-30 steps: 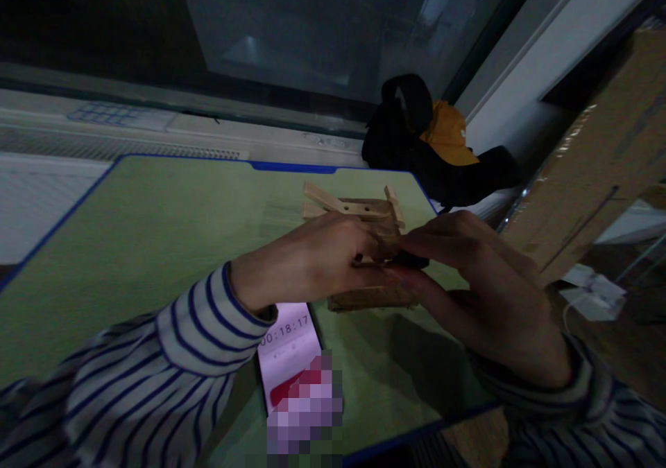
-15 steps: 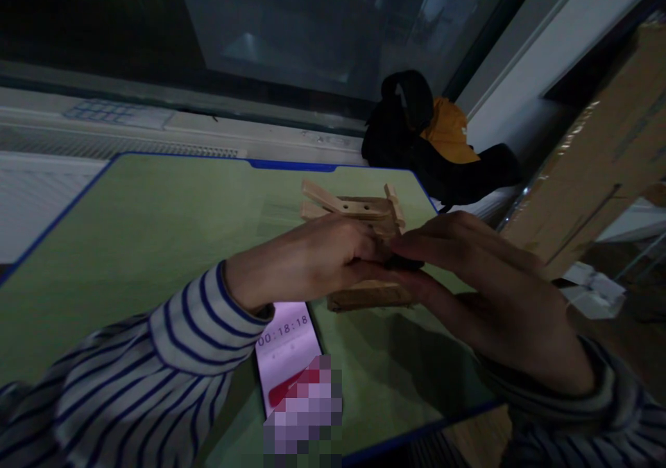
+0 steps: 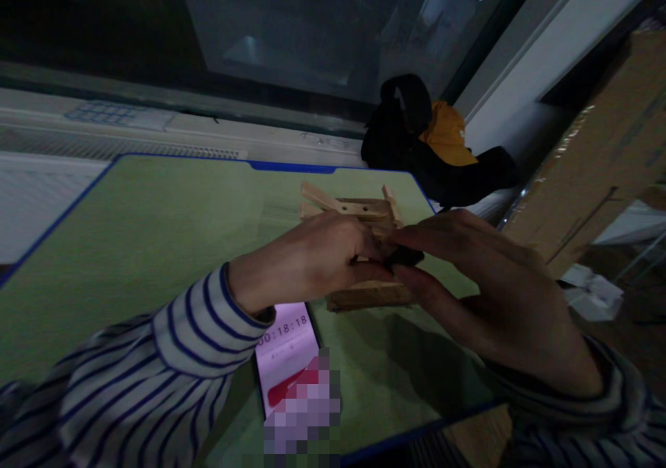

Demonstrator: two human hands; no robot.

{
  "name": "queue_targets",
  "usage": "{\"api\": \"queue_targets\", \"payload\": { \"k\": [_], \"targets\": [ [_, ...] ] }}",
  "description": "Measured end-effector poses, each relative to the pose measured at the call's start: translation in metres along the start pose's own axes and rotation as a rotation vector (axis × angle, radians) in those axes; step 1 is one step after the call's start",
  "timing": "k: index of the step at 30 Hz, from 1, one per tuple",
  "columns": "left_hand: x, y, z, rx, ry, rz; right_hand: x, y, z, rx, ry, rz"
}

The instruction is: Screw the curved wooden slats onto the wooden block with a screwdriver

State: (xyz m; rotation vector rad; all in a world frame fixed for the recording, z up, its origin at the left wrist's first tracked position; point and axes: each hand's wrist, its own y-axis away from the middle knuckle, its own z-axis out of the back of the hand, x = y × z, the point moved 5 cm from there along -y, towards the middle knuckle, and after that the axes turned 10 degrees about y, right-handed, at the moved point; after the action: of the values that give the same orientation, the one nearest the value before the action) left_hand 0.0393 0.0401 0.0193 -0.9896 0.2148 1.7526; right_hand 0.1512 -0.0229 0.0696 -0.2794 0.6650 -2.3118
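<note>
A small wooden assembly (image 3: 372,299) lies in front of me, with pale sticks on it. One wooden strip (image 3: 359,209) with two holes shows at its far side, and a short upright stick (image 3: 391,203) stands at the right. My left hand (image 3: 312,256) reaches over the assembly, its fingers closed at the middle; what they grip is hidden. From the right, my right hand (image 3: 494,291) holds a small dark piece (image 3: 407,256) between thumb and fingers, close against the left fingertips. Dim light leaves the dark piece's kind unclear.
A phone (image 3: 286,350) showing a timer lies on the green, blue-edged table (image 3: 171,225), partly under my left wrist. Beyond the table are a black bag (image 3: 398,135) and an orange cap (image 3: 446,135) by the window. A large cardboard box (image 3: 608,142) stands to the right.
My right thumb has drawn slightly down and away from the left fingertips, so more of the dark piece shows. The left hand and the wooden assembly have hardly moved.
</note>
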Motion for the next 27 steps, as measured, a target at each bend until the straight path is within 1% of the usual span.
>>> {"api": "queue_targets", "payload": {
  "k": [3, 6, 10, 13, 16, 22, 27],
  "targets": [
    [0.000, 0.001, -0.002, 0.034, 0.041, 0.008, 0.000, 0.000, -0.002, 0.015, -0.026, 0.014],
    [0.000, 0.001, -0.004, 0.055, 0.069, 0.023, -0.002, 0.001, -0.006, 0.003, 0.006, 0.027],
    [0.001, 0.001, -0.005, 0.044, 0.033, 0.024, -0.002, 0.003, -0.009, -0.024, 0.018, 0.036],
    [0.000, 0.001, -0.006, 0.041, 0.012, 0.017, -0.003, 0.004, -0.006, -0.055, 0.023, 0.021],
    [0.000, 0.000, -0.006, 0.027, -0.001, 0.009, -0.003, 0.004, -0.004, -0.057, 0.041, 0.018],
    [0.000, 0.006, -0.001, 0.040, -0.138, 0.080, -0.003, 0.004, -0.002, -0.010, 0.020, 0.010],
    [0.003, 0.014, -0.011, 0.135, -0.254, 0.117, -0.001, 0.004, -0.002, 0.042, 0.010, 0.024]
  ]
}}
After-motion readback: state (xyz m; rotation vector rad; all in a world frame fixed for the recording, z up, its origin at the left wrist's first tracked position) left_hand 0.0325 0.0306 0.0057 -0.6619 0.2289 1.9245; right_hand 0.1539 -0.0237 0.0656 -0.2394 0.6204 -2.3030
